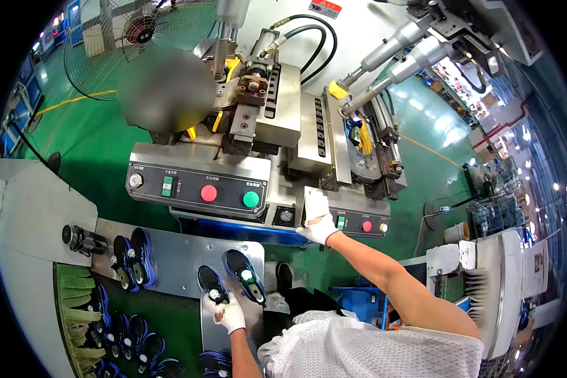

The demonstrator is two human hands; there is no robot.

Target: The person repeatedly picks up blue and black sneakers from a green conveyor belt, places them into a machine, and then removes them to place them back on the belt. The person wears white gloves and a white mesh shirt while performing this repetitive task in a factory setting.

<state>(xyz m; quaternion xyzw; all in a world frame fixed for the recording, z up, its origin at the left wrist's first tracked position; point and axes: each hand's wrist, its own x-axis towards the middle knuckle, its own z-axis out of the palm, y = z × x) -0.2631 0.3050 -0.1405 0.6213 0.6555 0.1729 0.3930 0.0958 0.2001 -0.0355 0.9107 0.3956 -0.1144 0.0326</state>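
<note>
My left hand (229,313), in a white glove, is closed round the heel end of a dark blue-edged shoe (210,281) on the metal shelf (177,259). A matching shoe (246,276) lies just to its right, with a bright spot inside. My right hand (318,217), also gloved, reaches forward to the left end of the right control panel (353,220). Its fingers are stretched out over the panel and hide what lies beneath. Above that panel, the machine's right station (365,154) holds a yellow part and something dark blue.
The left control panel (198,189) carries red and green buttons. A blurred round patch covers part of the left station. More shoes (132,261) stand on the shelf, and several (129,337) sit lower by a green brush strip (75,315). A fan (138,31) stands at back left.
</note>
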